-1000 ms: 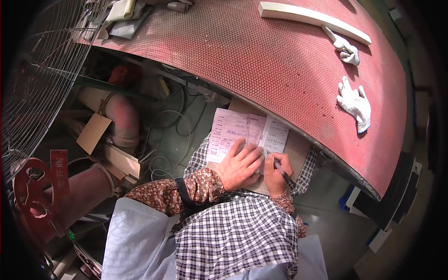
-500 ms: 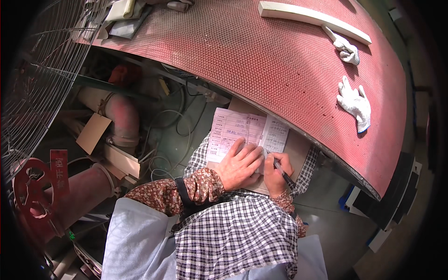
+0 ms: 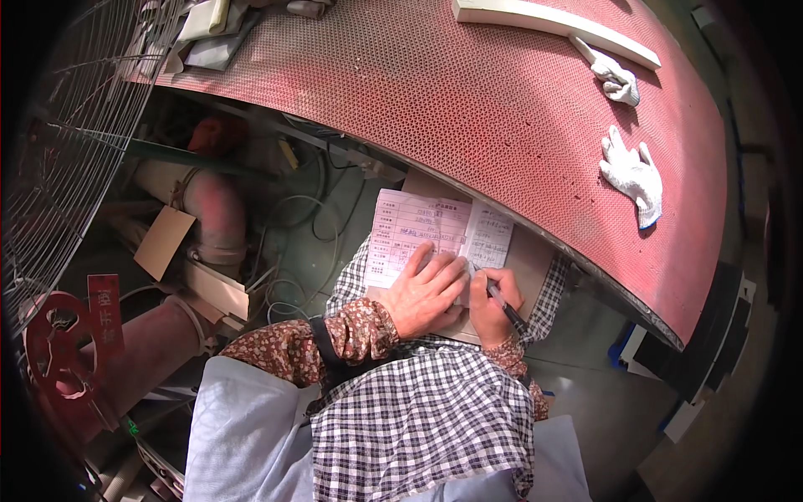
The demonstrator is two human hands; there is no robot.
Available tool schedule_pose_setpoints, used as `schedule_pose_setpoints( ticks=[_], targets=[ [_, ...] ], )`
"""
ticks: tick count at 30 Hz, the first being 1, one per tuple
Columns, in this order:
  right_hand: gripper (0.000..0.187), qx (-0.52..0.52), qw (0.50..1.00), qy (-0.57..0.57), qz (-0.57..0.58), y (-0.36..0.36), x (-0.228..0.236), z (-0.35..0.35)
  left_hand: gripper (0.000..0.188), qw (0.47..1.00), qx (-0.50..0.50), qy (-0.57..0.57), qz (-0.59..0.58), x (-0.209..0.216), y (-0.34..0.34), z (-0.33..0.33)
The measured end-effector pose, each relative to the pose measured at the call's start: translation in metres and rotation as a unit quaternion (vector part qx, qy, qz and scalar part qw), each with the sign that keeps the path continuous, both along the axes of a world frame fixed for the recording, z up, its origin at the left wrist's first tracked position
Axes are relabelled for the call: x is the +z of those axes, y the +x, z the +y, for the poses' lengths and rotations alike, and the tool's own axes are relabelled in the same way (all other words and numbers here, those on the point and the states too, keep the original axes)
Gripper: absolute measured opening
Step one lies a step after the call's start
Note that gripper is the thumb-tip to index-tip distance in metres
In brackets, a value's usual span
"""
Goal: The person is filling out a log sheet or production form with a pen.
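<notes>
The pink form [image 3: 418,222] lay on a brown board [image 3: 529,263], with a smaller written sheet [image 3: 489,237] along its right side. Over the form's lower part the left hand [image 3: 427,293] was spread palm down, its grip released and nothing in it. Just below and right of the form, the right hand [image 3: 495,309] had its grip closed around a dark pen [image 3: 512,314]; whether the tip touched paper could not be told.

The likeliest trouble was a skewed or smeared line: too little pressure from the left hand might have let the papers slide, and its palm might have rubbed fresh ink. The board, lying over checked cloth [image 3: 418,418] below the form, might also have tipped if the lap shifted.

Counted, there were one form, one smaller sheet, one board and one pen. On the red mesh worktop [image 3: 401,92], beyond the form and to its right, lay two white gloves [image 3: 633,177] and one pale bar [image 3: 552,25]. Left of the form were two tan cardboard pieces [image 3: 165,243].
</notes>
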State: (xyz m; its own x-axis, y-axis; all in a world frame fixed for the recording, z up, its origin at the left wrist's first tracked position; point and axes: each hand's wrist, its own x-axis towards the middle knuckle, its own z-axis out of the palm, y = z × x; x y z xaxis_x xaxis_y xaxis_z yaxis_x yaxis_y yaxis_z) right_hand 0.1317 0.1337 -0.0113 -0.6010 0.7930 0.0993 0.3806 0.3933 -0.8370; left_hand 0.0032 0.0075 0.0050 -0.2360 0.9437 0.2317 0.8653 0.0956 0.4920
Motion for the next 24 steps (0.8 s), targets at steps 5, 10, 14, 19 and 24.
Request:
schedule_pose_setpoints(
  ticks=[5, 10, 14, 19, 24],
  targets=[
    [0.014, 0.005, 1.000, 0.004, 0.001, -0.0004, 0.0009, 0.0001, 0.055, 1.000, 0.000, -0.002, -0.002, -0.0004, 0.0001, -0.0003],
    [0.013, 0.008, 1.000, 0.005, 0.008, 0.0000, -0.0007, -0.0001, 0.055, 1.000, 0.001, -0.005, 0.002, 0.0008, -0.0001, -0.0003],
    [0.013, 0.010, 1.000, 0.009, 0.015, -0.0008, -0.0005, -0.0003, 0.055, 1.000, 0.002, -0.001, 0.003, -0.0007, 0.0000, -0.0003],
    [0.013, 0.012, 1.000, 0.010, 0.018, -0.0014, 0.0008, -0.0004, 0.056, 1.000, -0.002, -0.006, 0.004, 0.0000, -0.0010, -0.0008],
    [0.014, 0.014, 1.000, 0.003, 0.000, 0.0010, 0.0019, -0.0008, 0.056, 1.000, -0.003, -0.011, 0.008, 0.0006, -0.0006, -0.0008]
  ],
)
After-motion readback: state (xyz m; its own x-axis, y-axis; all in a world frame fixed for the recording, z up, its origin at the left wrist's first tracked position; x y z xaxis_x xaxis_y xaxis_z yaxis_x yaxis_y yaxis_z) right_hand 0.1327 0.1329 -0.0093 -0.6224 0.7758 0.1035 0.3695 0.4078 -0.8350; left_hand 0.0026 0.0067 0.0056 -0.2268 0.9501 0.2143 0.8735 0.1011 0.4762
